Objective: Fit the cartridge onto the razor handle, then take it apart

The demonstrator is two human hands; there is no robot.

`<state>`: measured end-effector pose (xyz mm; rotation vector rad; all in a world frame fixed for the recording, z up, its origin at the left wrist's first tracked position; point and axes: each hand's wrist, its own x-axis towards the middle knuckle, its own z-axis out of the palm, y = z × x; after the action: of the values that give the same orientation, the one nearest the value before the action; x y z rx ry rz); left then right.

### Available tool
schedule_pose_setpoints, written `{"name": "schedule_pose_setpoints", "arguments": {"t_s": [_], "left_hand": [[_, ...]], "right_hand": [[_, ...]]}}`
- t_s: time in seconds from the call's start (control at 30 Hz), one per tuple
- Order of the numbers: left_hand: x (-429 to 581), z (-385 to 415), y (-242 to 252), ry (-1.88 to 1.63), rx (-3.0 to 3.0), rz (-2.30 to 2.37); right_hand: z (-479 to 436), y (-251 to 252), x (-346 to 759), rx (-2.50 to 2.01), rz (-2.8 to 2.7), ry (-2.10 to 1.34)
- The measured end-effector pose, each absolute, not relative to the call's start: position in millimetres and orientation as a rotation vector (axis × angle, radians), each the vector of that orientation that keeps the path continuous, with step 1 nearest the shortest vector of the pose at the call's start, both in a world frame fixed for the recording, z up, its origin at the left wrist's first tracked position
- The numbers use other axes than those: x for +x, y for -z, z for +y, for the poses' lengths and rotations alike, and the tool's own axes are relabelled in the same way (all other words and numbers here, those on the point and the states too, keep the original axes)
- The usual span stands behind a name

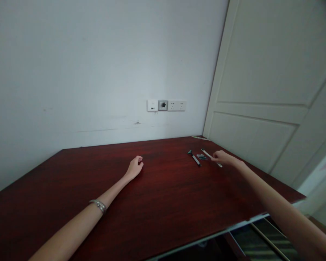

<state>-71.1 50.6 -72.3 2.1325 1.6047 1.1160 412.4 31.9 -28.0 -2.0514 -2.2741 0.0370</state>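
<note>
On the dark red tabletop [163,195], my left hand [135,167] rests on its side, loosely curled, with a gap between thumb and fingers and nothing in it. Farther right, my right hand [222,157] is closed on a slim white toothbrush [207,154], its dark-tipped head pointing to the back left and its tail sticking out below the fingers. Just left of the toothbrush lies a small clear pack [201,157] with dark pieces in it, possibly razor blades. Beside that pack is a razor [195,160] with a grey-and-black handle, its head toward the wall.
Behind the table rises a white wall with sockets and switches [167,105]. A pale panelled door [255,119] borders the right side. A thin pale strip [201,138] lies in the far corner. Under the front edge, an open space [260,239] shows striped material.
</note>
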Motion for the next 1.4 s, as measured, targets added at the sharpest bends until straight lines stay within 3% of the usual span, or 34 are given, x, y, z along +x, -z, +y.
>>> {"name": "schedule_pose_setpoints", "arguments": {"t_s": [0.37,0.73,1.1,1.4], "left_hand": [[-72.0,46.9,71.5,-1.073,2.18,1.599],[-74.8,48.3,76.2,-1.025,2.267,1.591],[-81.7,37.4,67.3,-0.985,2.302,1.531],[-122.1,19.8,61.2,-0.907,2.423,1.521]], "right_hand": [[40.4,39.9,418.1,-2.117,-2.308,-0.17],[43.9,25.1,411.0,-2.031,-2.204,-0.038],[44.0,-32.8,255.5,-1.549,-2.347,0.01],[33.8,-17.8,135.3,-1.333,-2.582,-0.068]]}}
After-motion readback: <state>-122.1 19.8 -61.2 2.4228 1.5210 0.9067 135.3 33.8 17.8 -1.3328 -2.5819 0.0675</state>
